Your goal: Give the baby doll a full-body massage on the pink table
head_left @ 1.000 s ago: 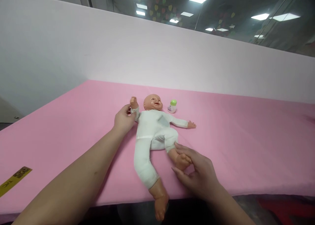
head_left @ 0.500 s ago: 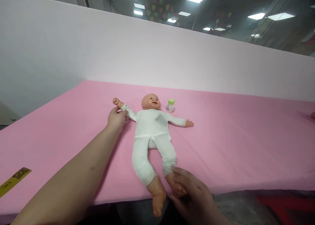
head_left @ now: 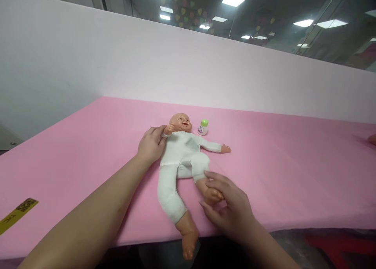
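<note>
A baby doll (head_left: 182, 147) in a white cloth suit lies on its back on the pink-covered table (head_left: 279, 175), head toward the wall. My left hand (head_left: 152, 144) is closed round the doll's arm on the left side of the picture, folded so its fist rests by the chin. Around the doll's lower leg and foot on the right, my right hand (head_left: 230, 202) has its fingers curled, with that knee bent up. The other leg (head_left: 173, 194) lies straight, its foot over the table's front edge. The doll's other arm is stretched out to the right.
A small bottle (head_left: 203, 128) with a green cap stands beside the doll's head. A yellow label strip (head_left: 18, 215) is stuck at the table's left. Behind the table rises a white wall (head_left: 176, 65) with glass above. Part of a hand (head_left: 372, 139) shows at the right edge.
My left hand has moved right, folding the doll's outstretched arm in to its chest and chin. My right hand has pushed the held leg up toward the body, bending it.
</note>
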Available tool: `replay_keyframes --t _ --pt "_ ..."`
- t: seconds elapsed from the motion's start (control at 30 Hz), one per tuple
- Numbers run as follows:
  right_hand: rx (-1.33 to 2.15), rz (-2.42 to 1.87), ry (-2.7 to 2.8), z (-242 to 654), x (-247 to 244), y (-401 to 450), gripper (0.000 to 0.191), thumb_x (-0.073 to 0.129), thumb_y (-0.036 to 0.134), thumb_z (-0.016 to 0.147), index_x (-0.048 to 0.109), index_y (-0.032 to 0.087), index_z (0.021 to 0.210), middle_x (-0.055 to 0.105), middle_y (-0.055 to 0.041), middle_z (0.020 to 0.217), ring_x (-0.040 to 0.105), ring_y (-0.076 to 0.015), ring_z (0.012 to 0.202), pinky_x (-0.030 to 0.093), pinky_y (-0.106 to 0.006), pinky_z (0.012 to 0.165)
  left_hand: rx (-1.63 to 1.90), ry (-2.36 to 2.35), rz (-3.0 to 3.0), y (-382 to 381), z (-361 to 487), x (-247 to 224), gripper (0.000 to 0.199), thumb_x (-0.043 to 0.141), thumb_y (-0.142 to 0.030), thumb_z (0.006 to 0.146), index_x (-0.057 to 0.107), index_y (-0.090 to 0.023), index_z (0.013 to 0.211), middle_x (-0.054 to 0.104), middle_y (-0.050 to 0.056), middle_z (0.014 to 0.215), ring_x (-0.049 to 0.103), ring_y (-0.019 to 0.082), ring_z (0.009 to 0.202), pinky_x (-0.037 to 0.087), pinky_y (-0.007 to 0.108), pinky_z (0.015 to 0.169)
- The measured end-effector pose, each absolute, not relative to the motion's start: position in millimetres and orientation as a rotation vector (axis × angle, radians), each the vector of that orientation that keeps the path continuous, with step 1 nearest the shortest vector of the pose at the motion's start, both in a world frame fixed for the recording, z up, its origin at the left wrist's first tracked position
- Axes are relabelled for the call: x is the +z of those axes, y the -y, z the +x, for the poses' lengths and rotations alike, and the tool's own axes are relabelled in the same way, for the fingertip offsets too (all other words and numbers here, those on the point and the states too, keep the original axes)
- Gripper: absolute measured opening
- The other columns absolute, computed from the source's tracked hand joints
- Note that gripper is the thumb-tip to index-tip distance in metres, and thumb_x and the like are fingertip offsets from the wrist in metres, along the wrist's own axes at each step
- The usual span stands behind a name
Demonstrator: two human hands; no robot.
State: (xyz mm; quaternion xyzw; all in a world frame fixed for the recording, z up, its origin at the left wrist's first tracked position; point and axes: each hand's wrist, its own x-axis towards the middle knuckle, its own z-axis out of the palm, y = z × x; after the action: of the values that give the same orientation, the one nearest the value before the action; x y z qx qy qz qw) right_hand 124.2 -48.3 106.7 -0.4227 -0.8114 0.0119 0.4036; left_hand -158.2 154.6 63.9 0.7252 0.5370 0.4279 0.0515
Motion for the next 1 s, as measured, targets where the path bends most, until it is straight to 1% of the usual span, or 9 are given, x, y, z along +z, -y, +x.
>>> replay_keyframes --t 0.13,0.23,0.37,0.53,0.6,0.7,0.83,0.9,1.0 --pt "0.037 -1.034 2.037 113 120 19 0.032 0.068 0.017 0.086 0.063 0.023 0.118 0.072 -0.0143 0.135 0.067 -0.0297 0.132 0.063 -0.041 0.103 1.162 -1.602 2.382 -153 -152 63 0.053 0.055 -0.023 0.096 0.064 -0.032 0.148 0.066 0.010 0.136 0.058 0.033 0.127 0.045 0.047 0.111" --pt "0.146 -1.044 2.034 108 120 0 0.035 0.068 0.017 0.085 0.062 0.024 0.120 0.068 -0.0137 0.141 0.061 -0.0302 0.140 0.059 -0.044 0.108 1.068 -1.578 2.480 -153 -148 62 0.051 0.052 -0.022 0.098 0.067 -0.034 0.145 0.066 0.008 0.136 0.056 0.033 0.129 0.043 0.047 0.113" --pt "0.276 -1.064 2.021 105 116 -12 0.038 0.071 0.020 0.085 0.063 0.024 0.122 0.064 -0.0140 0.149 0.055 -0.0311 0.146 0.054 -0.046 0.113 1.059 -1.531 2.512 -153 -146 61 0.054 0.052 -0.018 0.096 0.067 -0.035 0.145 0.067 0.008 0.136 0.056 0.033 0.129 0.043 0.049 0.112" --pt "0.273 -1.087 2.047 107 118 -6 0.034 0.080 0.029 0.082 0.065 0.023 0.112 0.057 -0.0176 0.156 0.045 -0.0353 0.153 0.058 -0.045 0.106 1.071 -1.555 2.447 -153 -148 63 0.054 0.054 -0.019 0.095 0.068 -0.036 0.144 0.067 0.007 0.135 0.057 0.033 0.129 0.046 0.047 0.111" --pt "0.260 -1.093 2.058 110 118 1 0.035 0.081 0.028 0.081 0.064 0.023 0.111 0.056 -0.0185 0.157 0.046 -0.0354 0.152 0.060 -0.044 0.103 1.102 -1.562 2.398 -154 -150 64 0.053 0.055 -0.021 0.095 0.068 -0.035 0.144 0.068 0.007 0.136 0.058 0.031 0.128 0.047 0.046 0.111" --pt "0.232 -1.072 2.060 116 115 18 0.037 0.079 0.023 0.081 0.061 0.023 0.114 0.057 -0.0187 0.155 0.055 -0.0339 0.146 0.061 -0.040 0.101 1.171 -1.560 2.284 -154 -156 65 0.050 0.056 -0.026 0.096 0.067 -0.033 0.144 0.069 0.006 0.135 0.061 0.029 0.125 0.050 0.044 0.107" --pt "0.232 -1.046 2.034 125 105 47 0.042 0.075 0.018 0.081 0.059 0.025 0.118 0.063 -0.0156 0.150 0.063 -0.0318 0.137 0.063 -0.036 0.100 1.254 -1.538 1.923 -159 -164 63 0.044 0.060 -0.037 0.096 0.068 -0.032 0.139 0.073 0.005 0.125 0.069 0.026 0.109 0.056 0.038 0.091" --pt "0.249 -1.056 2.024 128 99 62 0.043 0.072 0.016 0.080 0.058 0.026 0.120 0.066 -0.0136 0.146 0.067 -0.0299 0.133 0.063 -0.034 0.099 1.332 -1.557 1.639 -165 -168 59 0.044 0.062 -0.036 0.093 0.066 -0.029 0.137 0.075 0.005 0.118 0.071 0.024 0.099 0.058 0.036 0.084" --pt "0.266 -1.087 2.025 132 90 79 0.045 0.067 0.013 0.080 0.058 0.028 0.121 0.071 -0.0104 0.140 0.070 -0.0270 0.129 0.063 -0.031 0.100 1.424 -1.659 1.240 -175 -176 54 0.044 0.065 -0.029 0.087 0.062 -0.023 0.130 0.073 0.008 0.110 0.072 0.024 0.091 0.059 0.036 0.078"
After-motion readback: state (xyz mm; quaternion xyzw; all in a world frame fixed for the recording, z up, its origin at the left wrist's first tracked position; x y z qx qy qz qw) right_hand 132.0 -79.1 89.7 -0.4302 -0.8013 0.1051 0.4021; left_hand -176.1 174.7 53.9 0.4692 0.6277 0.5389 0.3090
